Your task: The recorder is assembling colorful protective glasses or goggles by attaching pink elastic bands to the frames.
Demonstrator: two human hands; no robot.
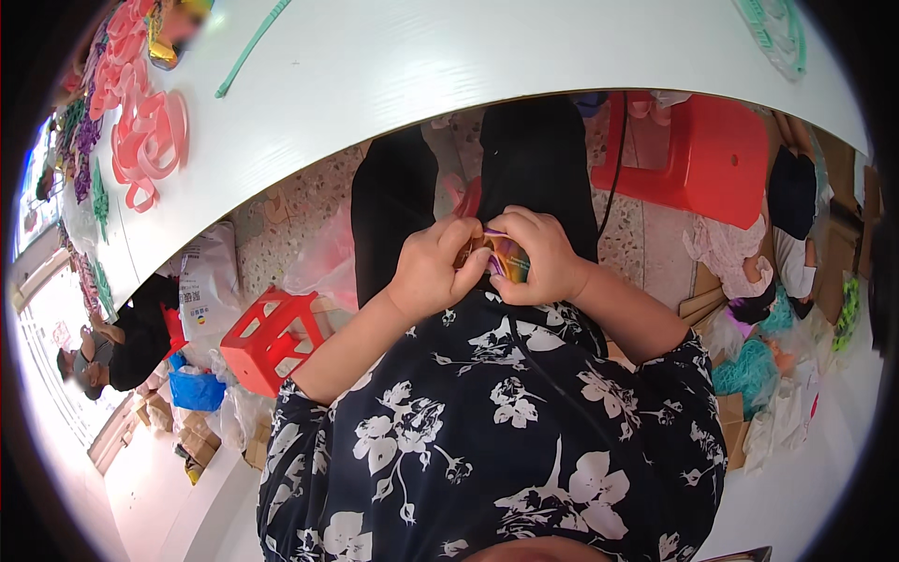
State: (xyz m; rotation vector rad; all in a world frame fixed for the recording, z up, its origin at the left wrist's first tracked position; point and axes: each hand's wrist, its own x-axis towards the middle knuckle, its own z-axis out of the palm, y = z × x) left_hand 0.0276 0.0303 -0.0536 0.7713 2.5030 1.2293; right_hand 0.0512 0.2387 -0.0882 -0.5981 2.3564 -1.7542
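A small packet (507, 255), shiny and coloured purple, gold and dark green, is held over my lap between both hands. My left hand (434, 269) grips its left side with the fingers curled in and the thumb against it. On the other side my right hand (546, 258) pinches the packet between thumb and curled fingers. The fingers cover much of it, and whether it is torn I cannot tell. Beyond my knees lies the white table (403, 66), with a thin green strap (251, 49) on it and loops of pink strap (150, 136) at its left.
More green straps (777, 42) lie at the table's far right. A red stool (272, 342) stands at left and a larger red stool (712, 150) at right. Plastic bags and teal netting (749, 375) crowd the right side. Other people are at the left and right edges.
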